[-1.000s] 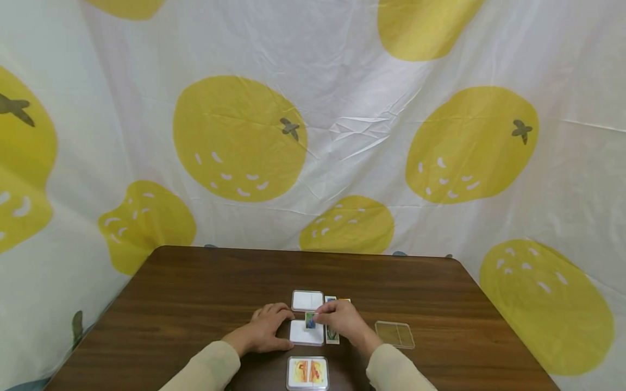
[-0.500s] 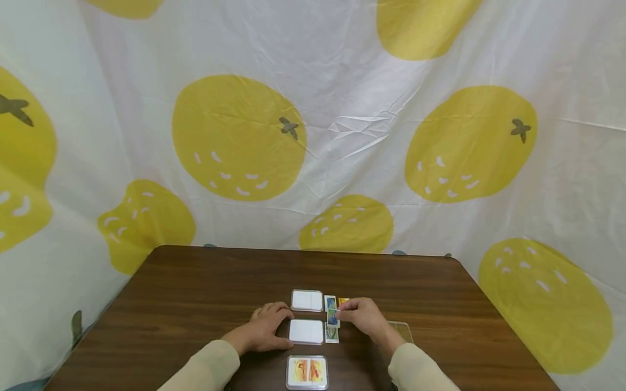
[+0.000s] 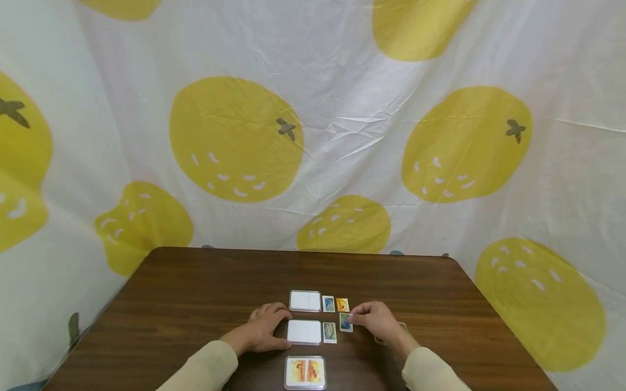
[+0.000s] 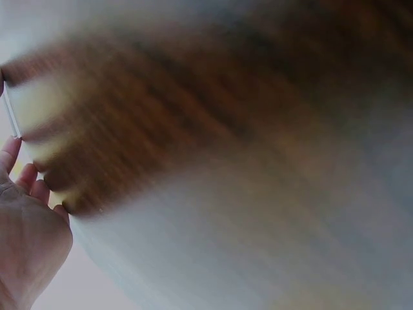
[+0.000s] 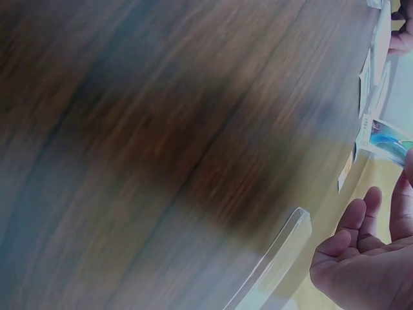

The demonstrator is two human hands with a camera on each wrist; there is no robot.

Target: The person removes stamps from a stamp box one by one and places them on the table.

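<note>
My left hand (image 3: 264, 327) holds the left edge of a flat clear case (image 3: 304, 332) with a white insert, thumb at its near corner and a finger at its far corner. The left wrist view shows little but fingertips beside the case edge (image 4: 13, 116). To the right of the case, my right hand (image 3: 377, 321) pinches a small blue-green stamp (image 3: 345, 322) by its right side. In the right wrist view this stamp (image 5: 388, 140) is tilted, with thumb and index finger at its end. A greenish stamp (image 3: 330, 333) lies beside the case.
Beyond lie another white-filled case (image 3: 305, 301), a blue stamp (image 3: 328, 304) and an orange stamp (image 3: 343, 304). Nearest me is a case with two orange stamps (image 3: 305, 373). A clear lid (image 5: 274, 258), partly hidden by my right arm in the head view, lies on the dark table (image 3: 220, 282).
My right hand has carried the blue-green stamp from above the middle case rightward, past the greenish stamp, to below the orange one. My left hand has stayed at the case.
</note>
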